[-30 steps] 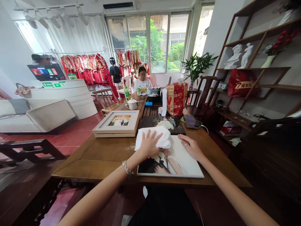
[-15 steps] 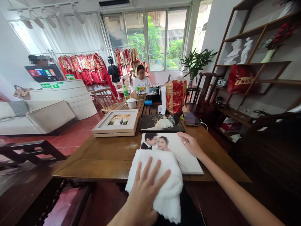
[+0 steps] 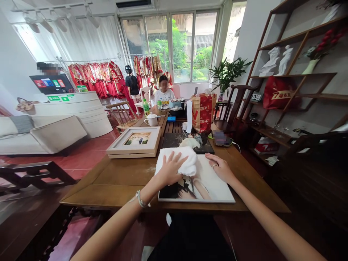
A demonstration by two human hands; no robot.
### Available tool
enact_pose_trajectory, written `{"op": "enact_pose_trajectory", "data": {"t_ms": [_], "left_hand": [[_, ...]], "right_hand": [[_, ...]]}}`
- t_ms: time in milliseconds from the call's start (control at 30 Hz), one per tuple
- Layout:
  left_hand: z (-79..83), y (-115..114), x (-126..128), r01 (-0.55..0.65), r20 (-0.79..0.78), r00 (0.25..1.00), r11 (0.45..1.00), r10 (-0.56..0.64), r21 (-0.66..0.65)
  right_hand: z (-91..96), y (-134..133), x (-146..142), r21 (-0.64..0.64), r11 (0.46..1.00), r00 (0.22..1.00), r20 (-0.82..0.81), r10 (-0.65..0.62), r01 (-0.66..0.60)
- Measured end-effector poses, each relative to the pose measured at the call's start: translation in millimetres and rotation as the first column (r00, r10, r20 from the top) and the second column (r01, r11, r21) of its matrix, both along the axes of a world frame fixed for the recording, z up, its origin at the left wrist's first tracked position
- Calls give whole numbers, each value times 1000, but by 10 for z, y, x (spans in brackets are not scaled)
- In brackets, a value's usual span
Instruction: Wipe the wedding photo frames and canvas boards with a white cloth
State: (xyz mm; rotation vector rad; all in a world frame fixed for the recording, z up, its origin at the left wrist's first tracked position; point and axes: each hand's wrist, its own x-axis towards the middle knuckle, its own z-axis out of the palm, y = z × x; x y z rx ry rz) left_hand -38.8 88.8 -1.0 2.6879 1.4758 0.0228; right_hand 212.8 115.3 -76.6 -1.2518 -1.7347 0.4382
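Frame [image 3: 137, 141] at 10 o'clock from left hand [image 3: 170, 169]. Left hand spread, palm down on white towel [image 3: 189, 158]; towel directly under it, covering 11 o'clock corner of photo board [image 3: 217, 190]. Board between hands, one edge at 6 o'clock; cannot tell long axis, far corner hidden. Right hand [image 3: 220, 170] flat, unclenched, at board's 2 o'clock edge, apart from towel; left nearer towel.

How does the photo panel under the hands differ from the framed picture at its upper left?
The photo panel shows no frame, whereas the framed picture has a wide, pale border. A white towel covers part of the photo panel; the framed picture is uncovered. Both lie face up.
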Motion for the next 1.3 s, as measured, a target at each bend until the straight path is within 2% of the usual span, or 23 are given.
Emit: {"op": "enact_pose_trajectory", "data": {"t_ms": [67, 167, 233, 300, 367, 433, 567, 667, 767, 867, 1033, 1100, 1200, 1300], "left_hand": [[1, -174, -7, 6, -11, 1000, 1000, -6, 14], [-42, -596, 25, -5, -36, 999, 1000, 4, -17], [-136, -893, 102, -5, -48, 999, 999, 3, -46], [-269, -1137, 230, 13, -29, 999, 1000, -13, -19], [-385, -1290, 401, 8, -1, 1000, 1000, -8, 24], [-424, -1345, 585, 12, 28, 1000, 999, -13, 32], [-301, -1211, 872, 16, 40, 999, 1000, -15, -21], [-235, -1014, 967, -62, 30, 998, 997, 61, 44], [-249, -899, 985, -106, 22, 994, 988, 104, 108], [-246, -979, 945, -66, 4, 998, 994, 66, 88], [-188, -1285, 778, 114, 53, 993, 990, -109, -81], [-198, -1265, 720, 136, 79, 988, 988, -131, -71], [-224, -974, 676, 71, 36, 997, 997, -70, -21], [-197, -483, 635, -14, -20, 1000, 1000, 15, 23]], "right_hand": [[8, -3, -10, -4, 1000, 1000, 1, -5, 5], [12, -5, -21, -14, 1000, 1000, 10, -12, 12], [6, -5, -24, -21, 1000, 1000, 10, -11, 11], [-3, -3, -24, -20, 1000, 1000, 2, -9, 9], [-11, 2, -20, -17, 1000, 1000, -6, -10, 9], [-16, 13, -7, -20, 1000, 1000, -16, -3, 3], [-27, 66, 56, -44, 997, 995, -79, 55, -58], [-43, 107, 115, -58, 993, 984, -154, 92, -101], [-56, 122, 143, -57, 991, 976, -190, 111, -123], [-61, 117, 122, -52, 993, 979, -180, 93, -104], [-55, 100, 52, -72, 997, 993, -117, 7, -15], [-51, 92, 46, -67, 998, 994, -109, 3, -10], [-51, 81, 60, -48, 998, 991, -128, 38, -45], [-57, 77, 66, -34, 998, 989, -140, 46, -51]]}}
